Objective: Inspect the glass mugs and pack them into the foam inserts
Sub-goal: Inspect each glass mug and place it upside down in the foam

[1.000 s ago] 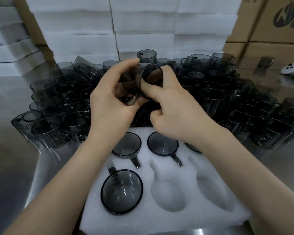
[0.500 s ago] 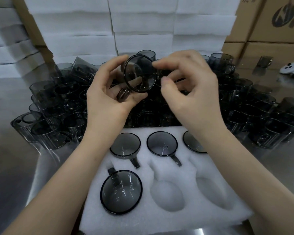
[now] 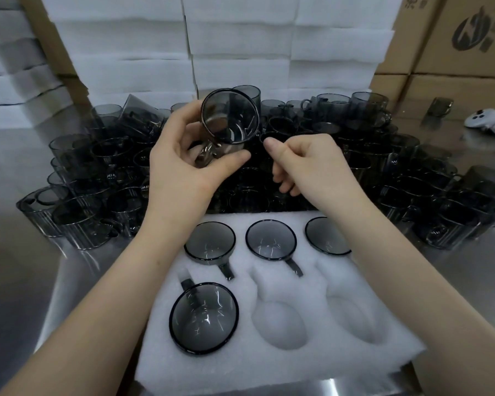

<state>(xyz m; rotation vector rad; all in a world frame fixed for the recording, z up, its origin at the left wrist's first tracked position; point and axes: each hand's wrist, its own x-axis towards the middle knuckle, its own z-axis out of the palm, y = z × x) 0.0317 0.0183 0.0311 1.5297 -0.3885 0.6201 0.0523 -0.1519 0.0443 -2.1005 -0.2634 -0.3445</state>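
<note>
I see the left hand (image 3: 183, 167) alone on the smoked glass mug (image 3: 229, 117) now: thumb against the lower wall, fingers curled behind it near the handle. Mouth is tipped toward the camera, and the mug is held up over the loose mugs (image 3: 397, 172) behind the foam insert (image 3: 297, 370). Half a second ago the right hand (image 3: 309, 164) was pinching the rim too. It has let go and dropped down and to the right, fingers loosely curled on nothing. Its thumb tip is just beside the mug; can't tell if it touches. Mug is about where it was. Insert unchanged: four seated mugs (image 3: 270, 240), three in the back row and one front left, mouths up. The two empty cavities (image 3: 280, 327) are front middle and front right. Steel table (image 3: 17, 281), stacked foam sheets (image 3: 235, 38), cardboard boxes (image 3: 455, 52) and white controller (image 3: 489, 124) same as before.
</note>
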